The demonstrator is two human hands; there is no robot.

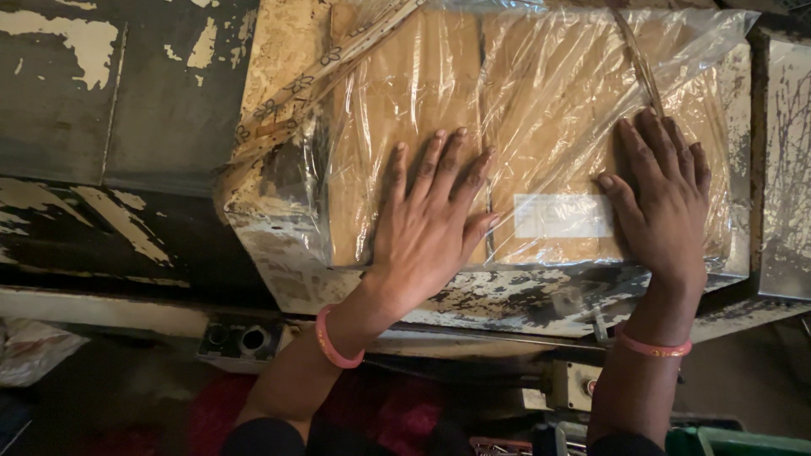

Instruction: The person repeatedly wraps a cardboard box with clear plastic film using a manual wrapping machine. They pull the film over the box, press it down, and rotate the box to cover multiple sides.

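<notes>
Both hands lie flat, palms down, fingers spread and gripping nothing. The left hand (427,224) presses on the clear plastic wrap (549,93) over the near left part of the brown package (405,93), fingertips aimed toward 12 o'clock to 1 o'clock. The right hand (663,198) presses the same film at 3 o'clock of the left one, near the package's right end, its thumb stretched toward 9 o'clock.

Between the two hands, just off the right thumb tip, a pale rectangular label (562,215) sits under the film. A dark seam runs up the package from beside the left hand's fingers toward 12 o'clock, splitting it into two tan halves. A thin strip or fold of film crosses from above the right hand's fingers up toward 12 o'clock.

Each wrist carries a pink bangle (334,342), at 6 o'clock of its hand.

The package rests on a worn metal platform (507,300) with flaking paint. At 10 o'clock of the left hand, a strip of film printed with small flowers (296,84) bunches along the package's left edge. Further toward 9 o'clock lies a dark surface with peeling pale paint (127,101). At 6 o'clock, under the platform's edge, sit a small switch box (241,338) and red cloth (397,414).
</notes>
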